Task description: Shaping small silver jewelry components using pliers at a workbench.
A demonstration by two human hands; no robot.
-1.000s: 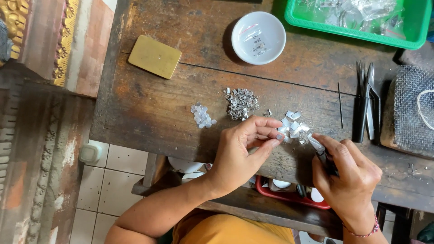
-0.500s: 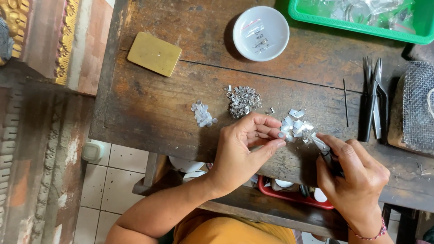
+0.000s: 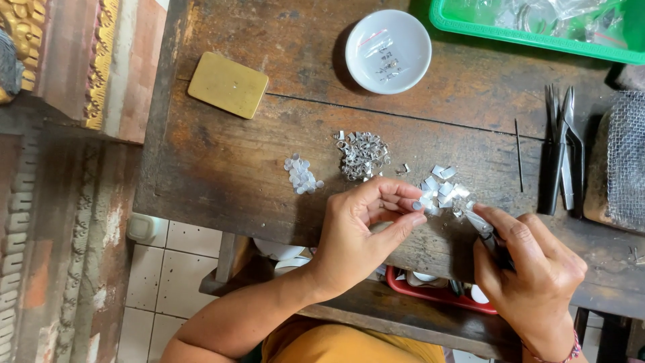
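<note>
My left hand [image 3: 366, 225] pinches a tiny silver piece [image 3: 418, 205] between thumb and fingertips at the near edge of a worn wooden bench [image 3: 222, 168]. My right hand [image 3: 531, 269] grips small pliers [image 3: 485, 228] whose tip points at that piece. Just beyond the fingers lies a small heap of flat silver pieces [image 3: 445, 191]. A pile of curled silver rings [image 3: 363, 154] and a little cluster of round silver discs [image 3: 300, 175] lie further left.
A white bowl [image 3: 388, 50] with a few small bits sits at the back, a brass block [image 3: 228, 85] to its left. Pliers and tweezers [image 3: 561, 151], a thin needle [image 3: 519, 154], a wire mesh pad [image 3: 625, 161] and a green tray [image 3: 537, 27] are on the right. A red tray [image 3: 437, 296] sits under the bench.
The view has shifted slightly; both hands stay together at the heap of flat pieces, the pliers tip kept close to the left fingertips.
</note>
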